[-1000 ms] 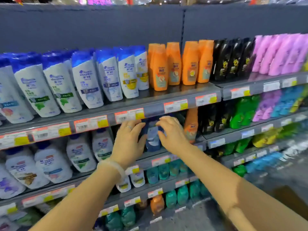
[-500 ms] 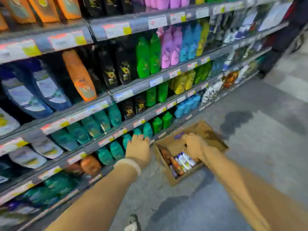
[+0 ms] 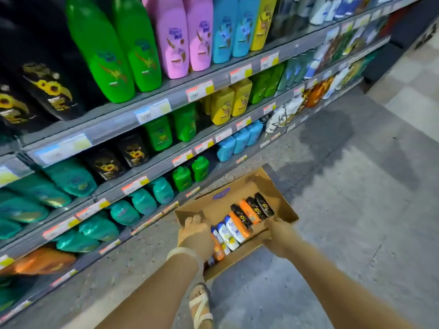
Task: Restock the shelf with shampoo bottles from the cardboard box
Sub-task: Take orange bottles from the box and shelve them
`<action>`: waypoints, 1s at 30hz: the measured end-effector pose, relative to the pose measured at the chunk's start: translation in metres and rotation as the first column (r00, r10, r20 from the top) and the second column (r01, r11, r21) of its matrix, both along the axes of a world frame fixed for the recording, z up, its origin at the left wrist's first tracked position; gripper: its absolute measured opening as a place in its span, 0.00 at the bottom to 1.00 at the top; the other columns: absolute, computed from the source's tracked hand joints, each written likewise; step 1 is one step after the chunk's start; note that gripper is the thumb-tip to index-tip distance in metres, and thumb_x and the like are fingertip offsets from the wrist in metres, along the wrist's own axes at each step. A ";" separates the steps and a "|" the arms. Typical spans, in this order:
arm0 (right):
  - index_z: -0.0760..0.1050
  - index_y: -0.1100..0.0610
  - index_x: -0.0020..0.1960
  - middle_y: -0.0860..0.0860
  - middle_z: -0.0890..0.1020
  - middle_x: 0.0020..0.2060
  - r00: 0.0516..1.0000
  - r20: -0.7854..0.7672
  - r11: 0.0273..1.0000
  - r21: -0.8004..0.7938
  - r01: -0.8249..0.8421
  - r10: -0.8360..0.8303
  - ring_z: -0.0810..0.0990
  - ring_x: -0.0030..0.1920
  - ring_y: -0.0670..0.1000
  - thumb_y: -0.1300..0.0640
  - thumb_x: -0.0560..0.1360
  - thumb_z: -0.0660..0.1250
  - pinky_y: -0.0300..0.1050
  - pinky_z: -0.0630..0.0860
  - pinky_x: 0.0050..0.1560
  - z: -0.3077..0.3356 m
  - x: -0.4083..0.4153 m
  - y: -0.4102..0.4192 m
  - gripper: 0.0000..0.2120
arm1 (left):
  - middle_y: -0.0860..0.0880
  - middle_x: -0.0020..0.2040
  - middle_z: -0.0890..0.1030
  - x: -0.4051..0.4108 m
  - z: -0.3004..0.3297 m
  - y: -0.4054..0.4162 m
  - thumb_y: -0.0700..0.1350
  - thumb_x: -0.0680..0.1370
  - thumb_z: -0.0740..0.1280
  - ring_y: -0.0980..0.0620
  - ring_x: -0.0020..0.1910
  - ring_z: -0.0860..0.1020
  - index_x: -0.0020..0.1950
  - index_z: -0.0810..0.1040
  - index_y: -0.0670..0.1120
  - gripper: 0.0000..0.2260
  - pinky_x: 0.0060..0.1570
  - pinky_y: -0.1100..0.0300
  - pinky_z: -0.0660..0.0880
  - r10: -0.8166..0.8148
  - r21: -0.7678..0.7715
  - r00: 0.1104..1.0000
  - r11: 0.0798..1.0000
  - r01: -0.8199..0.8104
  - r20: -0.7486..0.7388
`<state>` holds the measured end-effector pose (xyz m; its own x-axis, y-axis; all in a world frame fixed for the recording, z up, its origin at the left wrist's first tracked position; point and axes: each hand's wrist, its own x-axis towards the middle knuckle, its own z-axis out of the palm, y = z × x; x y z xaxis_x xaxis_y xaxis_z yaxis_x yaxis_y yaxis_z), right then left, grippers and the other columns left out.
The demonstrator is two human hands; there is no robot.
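Both bare arms stretch forward and down to the open brown cardboard box [image 3: 237, 205] lying on the grey speckled floor [image 3: 356, 210] just in front of the grey metal shelf [image 3: 180, 100]. The left hand [image 3: 196, 236], with a pale band at its wrist, reaches into the box's left end, fingers curled down over the bottles; whether it has one in its grasp I cannot tell. The right hand [image 3: 276, 233] curls over the box's near right wall and grips it. Inside lies a row of small shampoo bottles [image 3: 240, 224], white, orange and black, side by side. A sandalled foot [image 3: 200, 302] stands near the box.
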<state>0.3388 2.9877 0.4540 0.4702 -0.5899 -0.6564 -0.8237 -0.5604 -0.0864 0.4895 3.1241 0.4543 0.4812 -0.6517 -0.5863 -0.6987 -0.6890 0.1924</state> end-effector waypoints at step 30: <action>0.62 0.59 0.68 0.57 0.72 0.62 0.993 -0.038 0.964 0.248 -0.098 0.110 0.73 0.62 0.58 0.52 0.71 0.70 0.50 0.72 0.60 -0.557 0.040 -0.259 0.30 | 0.42 0.66 0.67 -0.070 -0.541 -0.276 0.52 0.74 0.66 0.42 0.66 0.67 0.70 0.60 0.41 0.30 0.64 0.52 0.65 0.876 0.344 0.442 0.483 -0.806 -0.194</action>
